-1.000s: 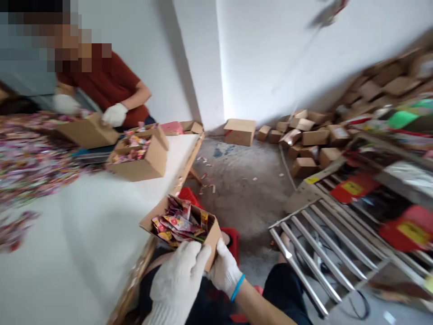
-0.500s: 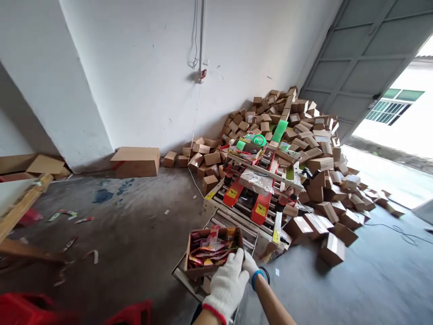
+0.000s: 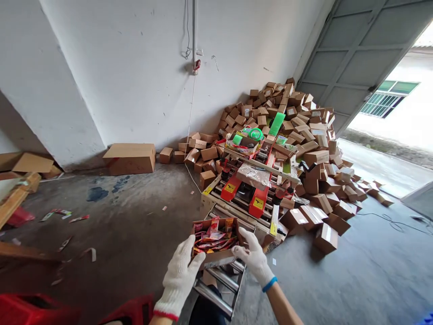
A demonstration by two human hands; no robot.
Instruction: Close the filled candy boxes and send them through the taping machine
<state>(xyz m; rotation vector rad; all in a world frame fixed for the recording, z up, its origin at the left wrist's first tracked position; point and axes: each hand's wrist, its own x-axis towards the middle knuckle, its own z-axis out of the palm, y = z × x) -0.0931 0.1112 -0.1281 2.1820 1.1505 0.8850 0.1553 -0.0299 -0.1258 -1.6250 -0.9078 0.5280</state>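
An open-topped cardboard box point(image 3: 219, 259) full of small red and yellow snack packets point(image 3: 213, 239) rests on the near end of a roller conveyor point(image 3: 218, 295). My left hand point(image 3: 181, 268), in a white knit glove with a red cuff, grips its left side, the thumb at the front left corner. At the opposite side, my right hand point(image 3: 253, 255), gloved in white with a blue cuff, holds the box with fingers along the right wall and thumb near the front corner. Parts of both hands' fingertips are hidden by the box.
Beyond the box stands a carton sealing machine point(image 3: 245, 194) with red guides and a wrapped pack on top. A large heap of brown cartons point(image 3: 314, 158) spreads behind it. A long carton point(image 3: 130, 159) lies by the wall. Red plastic items point(image 3: 34, 309) sit at lower left.
My left hand has moved from the box's right corner to its left side. The box has shifted forward along the rollers, baring several of them, and my right hand has turned to grip its right side.
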